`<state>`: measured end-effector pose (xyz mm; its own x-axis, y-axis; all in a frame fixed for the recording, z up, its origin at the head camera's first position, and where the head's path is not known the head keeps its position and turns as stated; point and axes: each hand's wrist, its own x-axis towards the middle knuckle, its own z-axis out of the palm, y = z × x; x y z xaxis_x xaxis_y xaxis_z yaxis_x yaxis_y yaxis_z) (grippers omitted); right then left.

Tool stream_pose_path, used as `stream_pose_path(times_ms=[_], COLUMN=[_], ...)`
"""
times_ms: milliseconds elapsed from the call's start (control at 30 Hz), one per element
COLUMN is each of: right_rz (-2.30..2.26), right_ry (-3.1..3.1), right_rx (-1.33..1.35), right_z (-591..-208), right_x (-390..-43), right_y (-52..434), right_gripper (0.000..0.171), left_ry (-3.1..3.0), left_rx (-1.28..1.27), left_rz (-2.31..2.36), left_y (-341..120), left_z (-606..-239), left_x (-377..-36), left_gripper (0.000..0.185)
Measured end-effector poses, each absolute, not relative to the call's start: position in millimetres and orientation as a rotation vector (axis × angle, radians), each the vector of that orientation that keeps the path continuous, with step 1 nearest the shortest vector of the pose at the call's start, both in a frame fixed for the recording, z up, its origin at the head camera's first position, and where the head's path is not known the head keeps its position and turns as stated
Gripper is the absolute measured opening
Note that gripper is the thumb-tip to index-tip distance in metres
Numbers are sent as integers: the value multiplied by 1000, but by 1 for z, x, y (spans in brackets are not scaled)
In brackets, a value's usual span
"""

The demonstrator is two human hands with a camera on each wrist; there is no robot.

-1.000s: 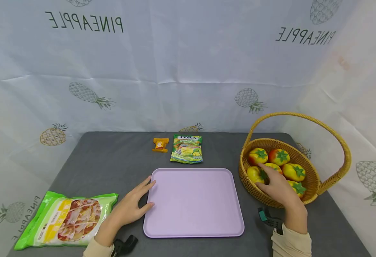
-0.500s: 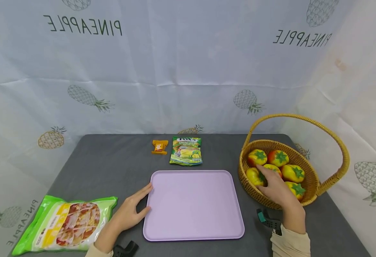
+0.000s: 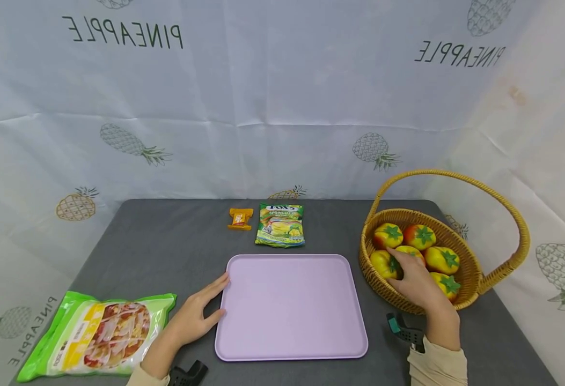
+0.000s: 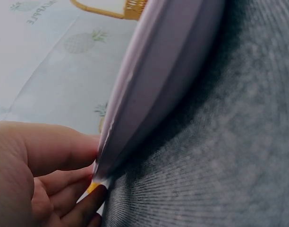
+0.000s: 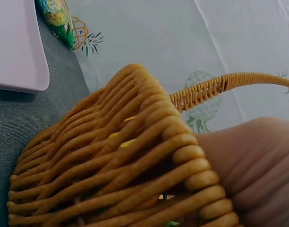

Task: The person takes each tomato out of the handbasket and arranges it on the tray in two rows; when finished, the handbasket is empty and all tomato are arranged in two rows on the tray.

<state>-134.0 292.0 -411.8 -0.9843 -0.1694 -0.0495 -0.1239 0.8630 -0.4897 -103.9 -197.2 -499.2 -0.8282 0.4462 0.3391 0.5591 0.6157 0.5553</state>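
My left hand (image 3: 197, 313) lies flat on the grey table with straight fingers against the left rim of a lavender tray (image 3: 292, 305). In the left wrist view the fingers (image 4: 45, 151) touch that tray's rim (image 4: 168, 80). My right hand (image 3: 417, 281) reaches into a wicker basket (image 3: 470, 268), its fingers bent over a yellow-red fruit (image 3: 410, 251) with a green calyx. Several more such fruits (image 3: 419, 236) lie around it. The right wrist view shows the basket wall (image 5: 121, 156) close up and my palm (image 5: 248, 165) behind it; the fruit is hidden there.
A large green snack bag (image 3: 98, 335) lies at the front left. A small green candy bag (image 3: 280, 224) and an orange packet (image 3: 240, 218) sit behind the tray. The basket's tall handle (image 3: 456, 174) arches over my right hand. A pineapple-print cloth hangs behind the table.
My right hand has sunk a little deeper into the basket and its fingers have bent over the fruit. My left hand stays at the tray's edge.
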Motion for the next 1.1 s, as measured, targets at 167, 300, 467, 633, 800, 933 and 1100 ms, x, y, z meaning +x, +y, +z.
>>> stream_pose_path(times_ms=[167, 300, 467, 633, 800, 933, 1100], right_rz=[-808, -853, -863, -902, -1025, -1119, -1201], right_ry=[2984, 3003, 3029, 3099, 3205, 3271, 3283], right_rx=[-256, -259, -225, -214, -249, -306, -394], right_z=[-411, -409, -404, -399, -395, -394, -395], right_x=[-134, -132, -130, -128, -126, -128, -133], right_y=[294, 295, 294, 290, 280, 268, 252], right_gripper=[68, 70, 75, 75, 74, 74, 74], left_ry=[-2669, -2677, -2677, -2669, -2669, -2668, -2667], left_rx=[-836, -825, -817, -818, -815, -810, -805], left_rz=[-991, -980, -978, -970, -972, -976, -966], left_y=[-197, -196, -196, -196, -196, -196, -195], left_z=[-499, -499, -499, -500, -501, -502, -502], left_x=[-104, -104, -103, -102, -101, -101, -101], left_gripper=[57, 57, 58, 58, 58, 58, 58])
